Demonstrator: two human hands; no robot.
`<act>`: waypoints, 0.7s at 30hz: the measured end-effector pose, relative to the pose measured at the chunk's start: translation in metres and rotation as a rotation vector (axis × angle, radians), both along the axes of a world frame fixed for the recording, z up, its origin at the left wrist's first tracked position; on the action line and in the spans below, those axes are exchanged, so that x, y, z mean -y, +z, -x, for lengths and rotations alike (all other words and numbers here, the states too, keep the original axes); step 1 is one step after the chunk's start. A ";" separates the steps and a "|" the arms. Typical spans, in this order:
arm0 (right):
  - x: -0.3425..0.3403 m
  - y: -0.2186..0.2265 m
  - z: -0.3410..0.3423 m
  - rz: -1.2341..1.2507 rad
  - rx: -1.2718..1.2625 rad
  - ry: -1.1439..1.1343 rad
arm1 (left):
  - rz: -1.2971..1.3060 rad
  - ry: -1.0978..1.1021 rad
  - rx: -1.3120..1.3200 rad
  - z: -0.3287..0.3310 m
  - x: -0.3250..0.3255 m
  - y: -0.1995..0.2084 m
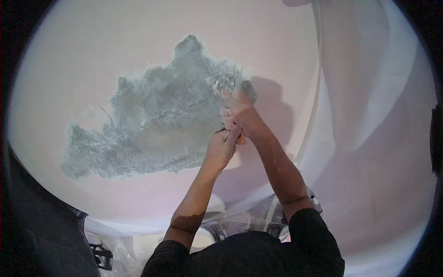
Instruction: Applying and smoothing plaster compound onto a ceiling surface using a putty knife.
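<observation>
A jagged grey patch (pixel 170 124) spreads over a pale pinkish wall (pixel 115 37), with whitish smears along its border and a thin crack-like line across it. At the patch's upper right, a putty knife's smeared blade (pixel 220 83) lies against the surface. My right hand (pixel 240 111) is closed around the knife just below the blade, fingers pressing toward it. Lower down, my left hand (pixel 222 147) is closed at the handle's end, close under the right one. A bit of orange shows beside the left fingers; most of the handle is hidden by both hands.
Right of the wall hangs a pale sheet (pixel 369 184) with soft folds, beyond a vertical edge. Below, crumpled translucent sheeting (pixel 249 217) lies behind my forearms. A small black frame-like object (pixel 102 256) is at the lower left, beside a dark area.
</observation>
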State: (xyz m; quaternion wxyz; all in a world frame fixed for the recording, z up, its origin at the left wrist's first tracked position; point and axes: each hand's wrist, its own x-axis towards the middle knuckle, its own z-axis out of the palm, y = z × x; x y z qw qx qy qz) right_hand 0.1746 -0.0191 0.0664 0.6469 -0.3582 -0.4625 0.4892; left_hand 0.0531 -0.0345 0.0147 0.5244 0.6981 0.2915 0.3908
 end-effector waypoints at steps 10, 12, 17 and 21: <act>0.001 0.013 0.006 -0.008 0.009 0.039 | 0.095 -0.053 0.071 0.002 -0.001 0.009; 0.003 0.014 0.007 0.001 -0.026 0.038 | 0.032 -0.014 0.030 0.006 -0.003 0.013; -0.017 0.010 0.000 -0.055 0.197 -0.120 | 0.075 -0.042 0.147 -0.007 -0.016 0.002; 0.000 0.022 0.006 -0.037 0.117 0.043 | 0.085 -0.032 0.129 0.002 -0.007 0.009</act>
